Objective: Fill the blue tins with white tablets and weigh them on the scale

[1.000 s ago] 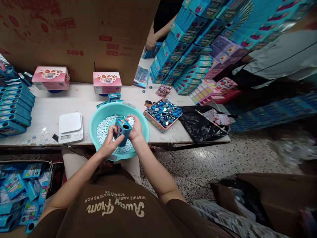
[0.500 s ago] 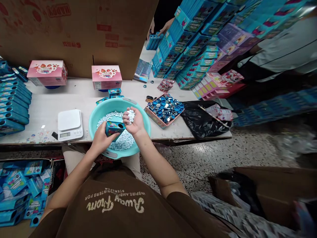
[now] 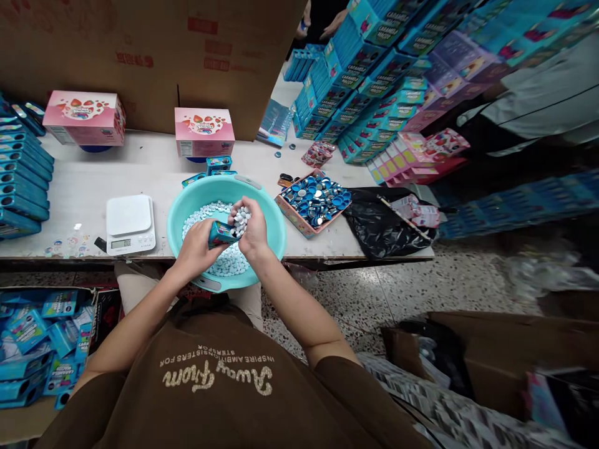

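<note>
A turquoise basin (image 3: 275, 212) on the table's front edge holds many small pale candies (image 3: 231, 260). Above it, my left hand (image 3: 196, 249) grips a small blue candy box (image 3: 219, 233), tilted with one end toward the right. My right hand (image 3: 254, 231) is cupped around a handful of white candies (image 3: 241, 219), right against that end of the box. The box's opening is hidden by the fingers and candies. Left of the basin stands a white digital scale (image 3: 130, 218) with a lit-up display.
Right of the basin, a pink tray (image 3: 299, 219) is full of blue and silver caps. A black plastic bag (image 3: 374, 231) lies beyond it. Blue boxes (image 3: 23, 178) are stacked at left; pink boxes (image 3: 204, 131) stand behind. Another person's hand (image 3: 334, 24) shows at the back.
My right hand has turned and brought its candies against the end of the box. The box has shifted slightly right and tilted. The whole view has shifted a little.
</note>
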The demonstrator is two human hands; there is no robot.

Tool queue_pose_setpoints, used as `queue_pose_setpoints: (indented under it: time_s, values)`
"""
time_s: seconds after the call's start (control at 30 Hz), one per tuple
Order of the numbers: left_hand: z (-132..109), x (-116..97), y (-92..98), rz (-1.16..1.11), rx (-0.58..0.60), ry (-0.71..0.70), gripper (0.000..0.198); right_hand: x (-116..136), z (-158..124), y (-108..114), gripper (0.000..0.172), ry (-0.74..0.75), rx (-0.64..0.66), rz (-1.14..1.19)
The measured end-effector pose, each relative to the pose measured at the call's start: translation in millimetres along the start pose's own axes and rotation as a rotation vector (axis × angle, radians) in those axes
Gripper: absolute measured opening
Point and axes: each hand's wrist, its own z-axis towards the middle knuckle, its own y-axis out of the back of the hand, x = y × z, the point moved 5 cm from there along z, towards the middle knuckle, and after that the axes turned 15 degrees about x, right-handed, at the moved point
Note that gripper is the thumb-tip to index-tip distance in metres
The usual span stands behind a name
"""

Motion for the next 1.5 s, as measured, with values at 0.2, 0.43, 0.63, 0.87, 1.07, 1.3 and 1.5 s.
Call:
queue_pose_setpoints:
  time_s: [0.2,0.43,0.63,0.87,1.07,1.3,1.5]
  values:
    - [0.0,11.0,-3.6,0.019,-0.004,0.034,0.035,3.6,3.3,-1.2,0.028,0.018,0.036,-0.029]
    - [0.8,19.9,-5.9,-0.014,0.007,0.071,0.043,6.8,9.2,-3.5,0.033,0.017,0.079,-0.077]
    - [1.8,20.0,-4.8,-0.005,0.023,0.051,0.043,5.7,13.7,-2.7,0.033,-0.003,0.114,-0.101]
    - [5.2,17.7,-5.6,0.007,0.005,0.034,0.043,9.8,12.1,-5.5,0.03,0.016,0.126,-0.114]
    - [5.9,20.7,-6.8,-0.043,-0.005,0.051,0.041,11.7,10.6,-8.4,0.033,0.036,0.171,-0.156]
    - [5.3,13.3,-4.4,0.043,-0.028,-0.006,0.043,13.5,9.0,-10.8,0.033,0.061,0.173,-0.201]
    - [5.1,16.0,-5.8,0.068,-0.073,-0.013,0.046,15.4,4.3,-17.9,0.037,0.081,0.195,-0.361]
